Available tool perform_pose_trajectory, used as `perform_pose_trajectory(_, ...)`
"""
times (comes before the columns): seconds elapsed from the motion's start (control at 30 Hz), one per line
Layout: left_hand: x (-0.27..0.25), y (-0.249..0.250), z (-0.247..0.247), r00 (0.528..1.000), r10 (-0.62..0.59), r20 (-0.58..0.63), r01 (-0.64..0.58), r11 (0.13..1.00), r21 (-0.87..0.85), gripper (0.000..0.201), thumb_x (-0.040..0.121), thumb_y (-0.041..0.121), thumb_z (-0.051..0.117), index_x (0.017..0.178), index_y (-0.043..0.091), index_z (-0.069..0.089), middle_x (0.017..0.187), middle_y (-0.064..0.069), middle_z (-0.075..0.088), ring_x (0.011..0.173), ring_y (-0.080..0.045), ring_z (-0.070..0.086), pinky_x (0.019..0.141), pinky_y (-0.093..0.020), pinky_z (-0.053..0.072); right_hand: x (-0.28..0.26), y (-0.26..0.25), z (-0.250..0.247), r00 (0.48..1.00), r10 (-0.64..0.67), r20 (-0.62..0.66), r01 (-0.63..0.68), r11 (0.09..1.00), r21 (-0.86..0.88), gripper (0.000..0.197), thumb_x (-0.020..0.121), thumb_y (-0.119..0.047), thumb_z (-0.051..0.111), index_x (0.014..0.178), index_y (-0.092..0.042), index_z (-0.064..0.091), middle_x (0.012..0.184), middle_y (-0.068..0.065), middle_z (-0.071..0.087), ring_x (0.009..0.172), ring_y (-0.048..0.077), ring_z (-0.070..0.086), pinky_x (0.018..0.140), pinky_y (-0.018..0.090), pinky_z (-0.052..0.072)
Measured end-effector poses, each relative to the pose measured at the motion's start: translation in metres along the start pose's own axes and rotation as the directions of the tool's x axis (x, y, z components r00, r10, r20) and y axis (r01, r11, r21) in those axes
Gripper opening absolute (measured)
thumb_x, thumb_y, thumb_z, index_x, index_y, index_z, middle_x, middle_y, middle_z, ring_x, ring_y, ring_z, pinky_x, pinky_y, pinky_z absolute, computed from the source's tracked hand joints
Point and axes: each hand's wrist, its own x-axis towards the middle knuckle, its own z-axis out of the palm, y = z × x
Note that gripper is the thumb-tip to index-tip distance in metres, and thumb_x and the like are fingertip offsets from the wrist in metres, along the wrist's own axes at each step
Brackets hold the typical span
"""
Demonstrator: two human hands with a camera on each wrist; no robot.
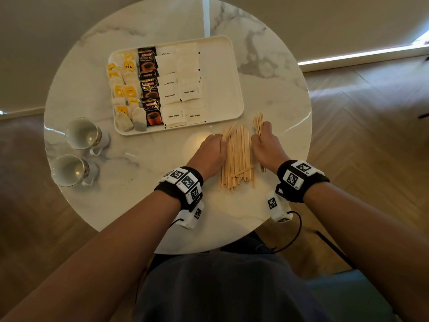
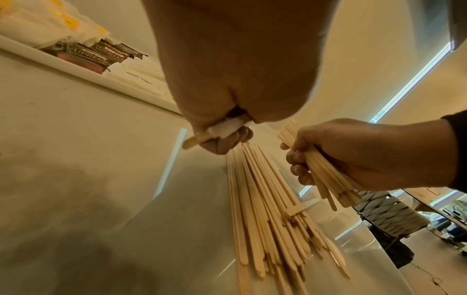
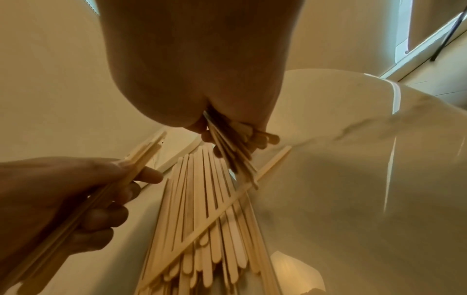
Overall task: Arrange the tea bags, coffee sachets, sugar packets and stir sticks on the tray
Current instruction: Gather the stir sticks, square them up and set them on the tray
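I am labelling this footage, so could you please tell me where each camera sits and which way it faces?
Head: worn on the head, looks down at the round table, the tray, both forearms and hands.
Left wrist: under the left hand, looks along it at the stir sticks; the right hand shows.
Right wrist: under the right hand, looks along its fingers; the left hand shows, lower left.
All three share the loose stick pile and both hands.
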Motion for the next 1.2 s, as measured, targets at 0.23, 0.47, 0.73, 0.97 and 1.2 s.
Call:
perform_pose_trajectory(0.23, 0.012, 0.009, -0.007, 0.977, 0.187, -0.101, -0.186, 0.982, 0.022, 0.032, 0.106, 0.031, 0.039, 0.119, 0.014, 0.064, 0.092, 0.002, 0.052, 0.082, -0.009, 0.045, 0.073, -0.017, 0.03, 0.005, -0.015, -0.004, 0.996, -0.089, 0.0, 0.089, 0.994, 0.059, 0.014, 0.102, -0.022, 0.035, 0.111, -0.01, 0.035, 0.075, 0.01, 0.057, 0.058, 0.023, 0.054, 0.053, 0.039, 0.044)
perform_pose_trajectory(0.47, 0.022, 0.023, -0.022, 0.946, 0.225, -0.232, -0.225, 0.974, 0.03, 0.027, 0.101, 0.029, 0.054, 0.111, 0.01, 0.069, 0.089, -0.004, 0.066, 0.079, -0.011, 0.053, 0.071, -0.019, 0.037, 0.017, -0.035, -0.001, 0.997, -0.055, -0.048, 0.064, 0.977, 0.204, 0.053, 0.098, -0.063, 0.032, 0.111, -0.014, 0.047, 0.072, -0.003, 0.054, 0.054, 0.01, 0.049, 0.059, 0.042, 0.047)
perform_pose_trajectory(0.73, 0.014, 0.019, -0.026, 0.939, 0.284, -0.196, -0.293, 0.956, -0.021, 0.029, 0.101, 0.035, 0.053, 0.114, 0.015, 0.068, 0.087, 0.001, 0.067, 0.074, -0.012, 0.061, 0.074, -0.039, 0.054, 0.029, -0.042, 0.0, 0.997, -0.069, -0.023, 0.072, 0.982, 0.176, 0.032, 0.1, -0.048, 0.043, 0.099, -0.017, 0.049, 0.078, 0.003, 0.059, 0.062, 0.016, 0.056, 0.065, 0.04, 0.054)
perform_pose_trajectory(0.97, 0.01, 0.015, -0.029, 0.966, 0.232, -0.119, -0.241, 0.968, -0.065, 0.029, 0.104, 0.035, 0.046, 0.114, 0.017, 0.066, 0.084, 0.007, 0.064, 0.074, -0.007, 0.06, 0.073, -0.034, 0.054, 0.039, -0.045, -0.001, 0.995, -0.101, -0.019, 0.102, 0.977, 0.186, 0.032, 0.102, -0.044, 0.041, 0.099, -0.013, 0.048, 0.072, 0.003, 0.055, 0.056, 0.014, 0.052, 0.059, 0.037, 0.053)
perform_pose_trajectory(1.2, 0.015, 0.023, -0.033, 0.994, 0.08, -0.081, -0.086, 0.993, -0.086, 0.041, 0.105, 0.041, 0.033, 0.105, 0.009, 0.059, 0.08, 0.002, 0.06, 0.07, -0.011, 0.055, 0.065, -0.03, 0.044, 0.043, -0.046, 0.005, 0.993, -0.113, 0.018, 0.1, 0.935, 0.341, 0.04, 0.096, -0.058, 0.046, 0.089, -0.018, 0.049, 0.057, -0.002, 0.05, 0.051, 0.015, 0.045, 0.055, 0.036, 0.044)
